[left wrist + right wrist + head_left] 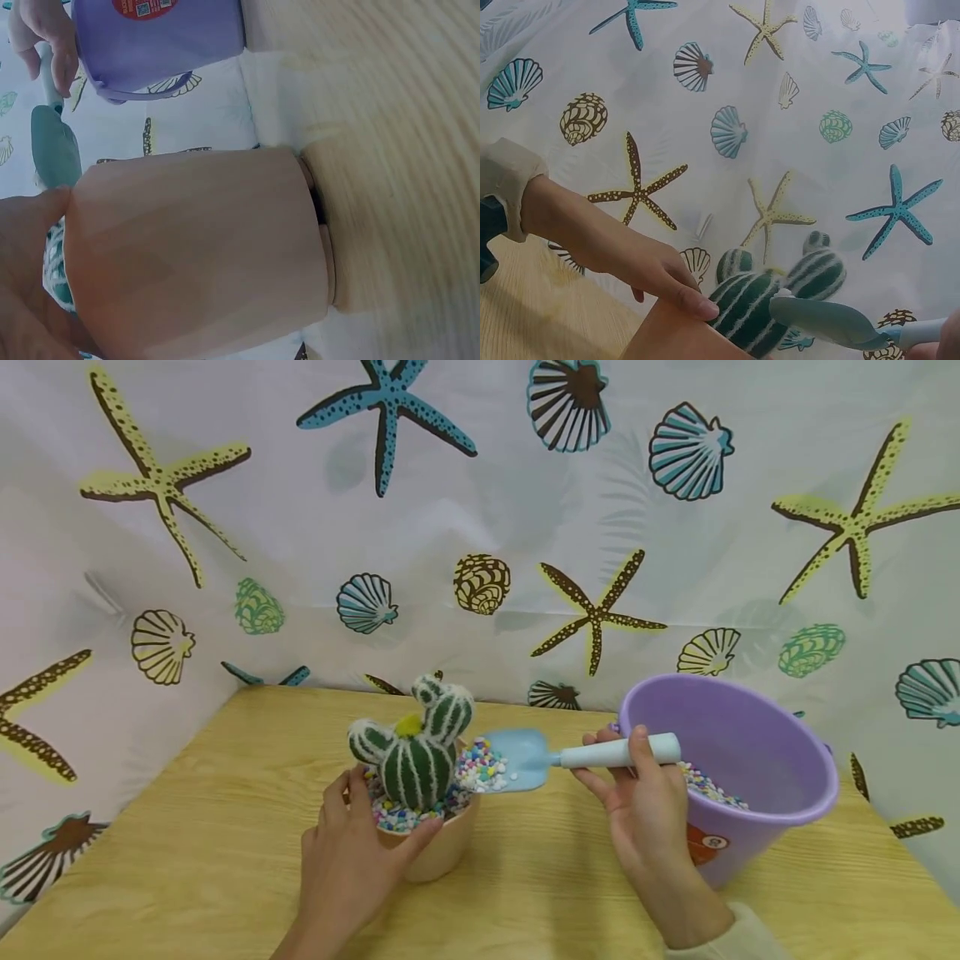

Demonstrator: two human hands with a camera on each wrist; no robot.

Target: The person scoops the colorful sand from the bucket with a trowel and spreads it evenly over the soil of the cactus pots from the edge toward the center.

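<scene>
A green knitted-looking cactus (417, 768) with white stripes stands in a tan flowerpot (444, 852), bedded in multicoloured pebbles (397, 817). My left hand (352, 843) grips the pot's near left rim, with the thumb along the front and the fingers round the left side. In my right hand (648, 818) is the white handle of a light blue toy shovel (525, 758). Its blade lies level at the pot's right rim, with colourful pebbles heaped at its tip beside the cactus. The left wrist view shows the pot's side (195, 247) close up.
A purple bucket (757, 814) with pebbles inside stands right of my right hand, close to it. The wooden table (225, 827) runs back to a white curtain (465, 518) printed with starfish and shells.
</scene>
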